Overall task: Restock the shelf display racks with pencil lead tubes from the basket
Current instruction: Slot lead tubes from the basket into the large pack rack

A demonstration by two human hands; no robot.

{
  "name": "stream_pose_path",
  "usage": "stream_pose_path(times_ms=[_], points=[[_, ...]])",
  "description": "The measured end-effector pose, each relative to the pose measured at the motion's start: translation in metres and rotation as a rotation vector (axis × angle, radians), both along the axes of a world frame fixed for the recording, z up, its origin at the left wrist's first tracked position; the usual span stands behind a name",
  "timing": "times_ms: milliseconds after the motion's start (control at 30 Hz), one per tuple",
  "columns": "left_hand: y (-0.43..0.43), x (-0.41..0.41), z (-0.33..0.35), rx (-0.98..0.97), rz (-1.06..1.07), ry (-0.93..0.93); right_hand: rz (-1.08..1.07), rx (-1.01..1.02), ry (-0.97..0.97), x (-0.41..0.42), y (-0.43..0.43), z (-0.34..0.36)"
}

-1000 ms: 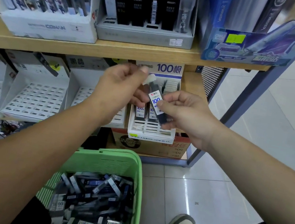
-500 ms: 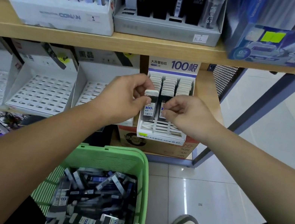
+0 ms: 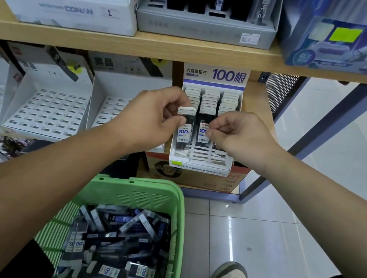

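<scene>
Head camera looks down at a white cardboard display rack point(image 3: 200, 164) on a lower wooden shelf point(image 3: 255, 102), with three rows of white-capped tubes packed at its back. The left hand point(image 3: 149, 118) curls its fingers and pinches a dark pencil lead tube with a white cap point(image 3: 183, 134) standing in the rack's left row, while the right hand point(image 3: 239, 136) pinches a second dark tube with a blue-and-white label point(image 3: 202, 132) in the middle row just beside it. Below the hands, a green plastic basket point(image 3: 143, 195) holds a loose pile of more dark lead tubes point(image 3: 119, 245).
</scene>
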State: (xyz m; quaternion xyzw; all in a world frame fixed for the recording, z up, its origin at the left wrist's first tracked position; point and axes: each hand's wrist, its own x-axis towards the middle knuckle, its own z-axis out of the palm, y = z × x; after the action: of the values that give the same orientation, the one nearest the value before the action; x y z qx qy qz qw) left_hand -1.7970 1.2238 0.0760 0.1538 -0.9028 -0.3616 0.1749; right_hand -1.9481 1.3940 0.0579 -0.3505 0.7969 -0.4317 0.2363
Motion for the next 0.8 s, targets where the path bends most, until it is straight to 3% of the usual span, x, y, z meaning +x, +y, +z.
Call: stream_pose_path(times_ms=[800], points=[[0.014, -0.01, -0.004, -0.128, -0.005, 0.014, -0.009, 0.034, -0.036, -0.003, 0.008, 0.003]])
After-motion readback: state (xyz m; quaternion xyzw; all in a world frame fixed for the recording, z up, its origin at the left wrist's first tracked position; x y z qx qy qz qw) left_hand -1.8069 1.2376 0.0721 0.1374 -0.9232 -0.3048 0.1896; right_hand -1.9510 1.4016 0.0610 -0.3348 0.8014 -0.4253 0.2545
